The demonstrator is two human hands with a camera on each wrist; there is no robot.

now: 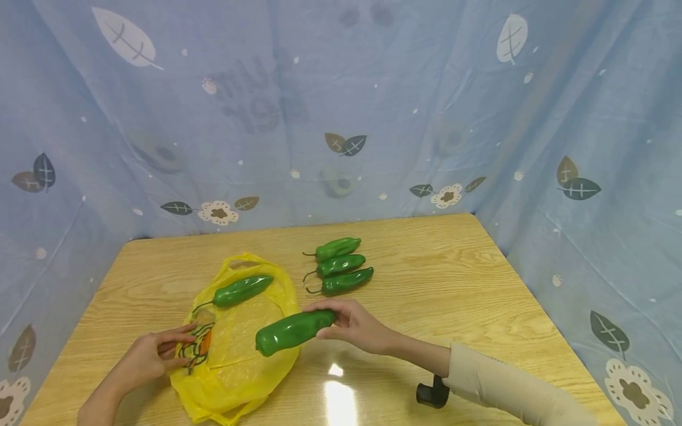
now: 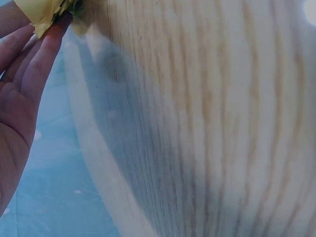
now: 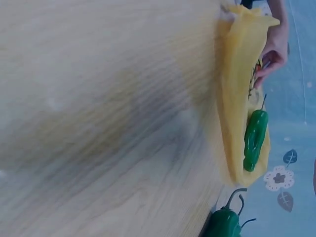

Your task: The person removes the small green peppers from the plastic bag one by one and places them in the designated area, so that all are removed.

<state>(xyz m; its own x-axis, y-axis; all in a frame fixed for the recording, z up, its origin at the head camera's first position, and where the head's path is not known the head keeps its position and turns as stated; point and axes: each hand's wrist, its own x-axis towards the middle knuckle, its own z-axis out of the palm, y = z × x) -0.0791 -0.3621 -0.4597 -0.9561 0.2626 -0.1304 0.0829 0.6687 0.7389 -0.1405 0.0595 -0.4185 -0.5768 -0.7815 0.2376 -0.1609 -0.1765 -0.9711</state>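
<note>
My right hand (image 1: 356, 326) grips a large green pepper (image 1: 294, 332) by one end, its other end pointing left over the right part of a yellow plastic bag (image 1: 256, 378). At the bag's left side, my left hand (image 1: 151, 358) pinches the rim, beside a printed orange and black pattern; the left wrist view shows its fingers (image 2: 42, 64) on a bit of yellow plastic. Another green pepper (image 1: 242, 290) lies at the back of the open bag, also seen in the right wrist view (image 3: 255, 139).
Three green peppers (image 1: 341, 265) lie side by side behind the bag, stems to the left. Everything stands on a wooden table (image 1: 426, 278), with a blue printed curtain (image 1: 298, 106) around its back and sides. A black strap piece (image 1: 433, 393) hangs under the right forearm.
</note>
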